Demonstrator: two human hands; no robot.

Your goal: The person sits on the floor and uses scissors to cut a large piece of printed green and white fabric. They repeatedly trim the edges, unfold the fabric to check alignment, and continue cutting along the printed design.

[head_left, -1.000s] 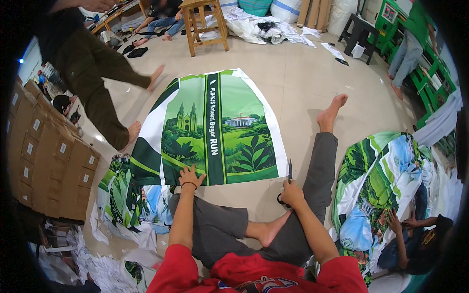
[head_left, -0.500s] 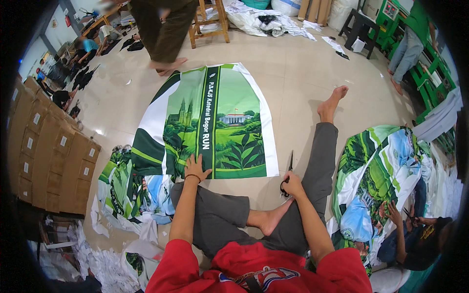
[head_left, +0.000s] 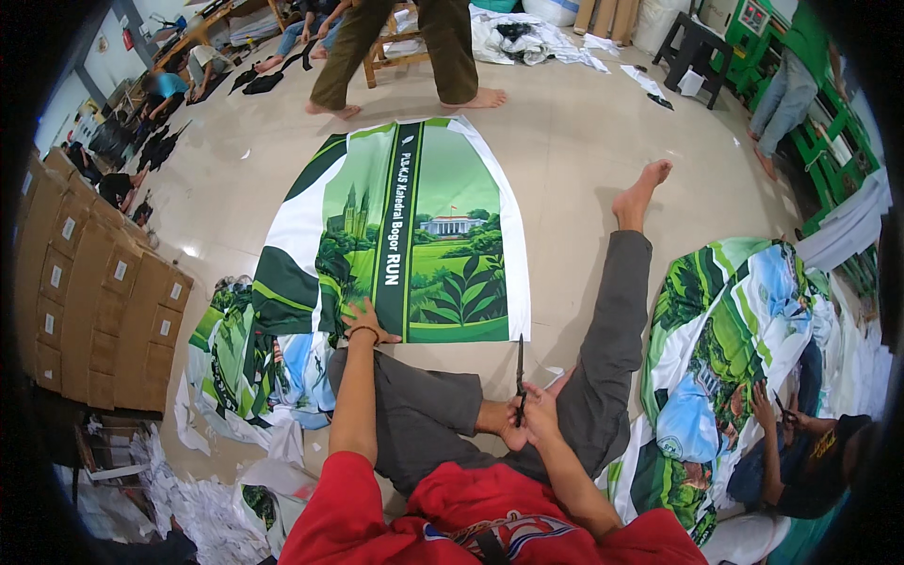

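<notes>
A printed green fabric panel with white side margins lies spread on the tiled floor in front of me. My left hand rests on its near edge with the fingers spread. In my right hand is a pair of black-handled scissors, blades pointing away from me. The blade tips reach the white margin at the panel's near right corner. Whether the blades are parted I cannot make out. Both hands are close to my legs, which stretch out in grey trousers.
A heap of printed fabric lies at my left, a larger heap at my right. Beside the latter, another person holds scissors. Brown cardboard boxes stack up at left. Someone barefoot in brown trousers is beyond the panel.
My right hand and the scissors have moved left and nearer to me, with the tips now at the panel's corner. My left hand shifted slightly left. The person in brown trousers stepped right.
</notes>
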